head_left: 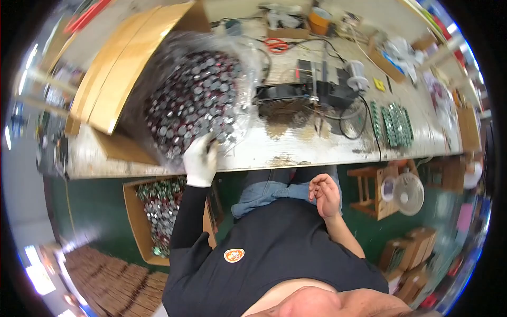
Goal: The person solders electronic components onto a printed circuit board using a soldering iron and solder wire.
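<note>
In a white glove, my left hand (200, 161) is at the near edge of a big heap of small round parts (193, 100), dark red with silvery grey faces. Its thumb and fingers are drawn together; a dark spot shows between them, too small to name. The heap lies in a clear plastic bag (245, 58) beside an opened cardboard box (127, 58) on the bench. My bare right hand (326, 195) hovers over my lap, just off the bench edge. Its fingers are loosely bent and apart, with nothing seen in them.
On the white bench (237, 158) stands a small machine (327, 90) with a fan (282, 92) and cables. Rows of green circuit boards (396, 125) lie right; red-handled scissors (276, 45) lie behind. Below left is a carton (142, 240) of similar parts; a wooden stool (369, 193) stands right.
</note>
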`<state>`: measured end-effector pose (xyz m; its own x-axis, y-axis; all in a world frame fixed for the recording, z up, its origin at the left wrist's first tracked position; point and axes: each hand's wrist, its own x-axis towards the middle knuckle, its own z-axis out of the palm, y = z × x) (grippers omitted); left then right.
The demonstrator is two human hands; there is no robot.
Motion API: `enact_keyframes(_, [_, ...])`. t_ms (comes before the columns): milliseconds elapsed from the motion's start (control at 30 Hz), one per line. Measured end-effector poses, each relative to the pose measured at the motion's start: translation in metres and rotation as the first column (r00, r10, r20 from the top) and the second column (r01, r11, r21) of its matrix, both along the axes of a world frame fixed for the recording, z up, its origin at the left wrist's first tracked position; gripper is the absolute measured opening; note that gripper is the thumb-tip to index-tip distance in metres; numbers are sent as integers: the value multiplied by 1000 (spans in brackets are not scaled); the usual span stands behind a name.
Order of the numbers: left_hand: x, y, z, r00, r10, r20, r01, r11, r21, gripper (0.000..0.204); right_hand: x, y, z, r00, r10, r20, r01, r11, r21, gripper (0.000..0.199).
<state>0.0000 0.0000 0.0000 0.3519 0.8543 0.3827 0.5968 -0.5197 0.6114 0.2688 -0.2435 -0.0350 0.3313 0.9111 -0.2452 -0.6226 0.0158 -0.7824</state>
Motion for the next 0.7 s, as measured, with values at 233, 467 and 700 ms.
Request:
enact_keyframes(233, [1, 9, -9, 971, 120, 208, -55, 953, -297, 25, 4, 28, 86, 982, 141, -123, -70, 887, 457, 73])
enact_keyframes(467, [14, 17, 8, 957, 229, 176, -152, 918, -366, 29, -1, 16, 233, 949, 164, -270, 135, 561, 817, 73])
enact_keyframes(700, [15, 10, 2, 860, 408, 307, -290, 885, -365, 21, 29, 2, 238, 883, 227, -411, 198, 614, 764, 69])
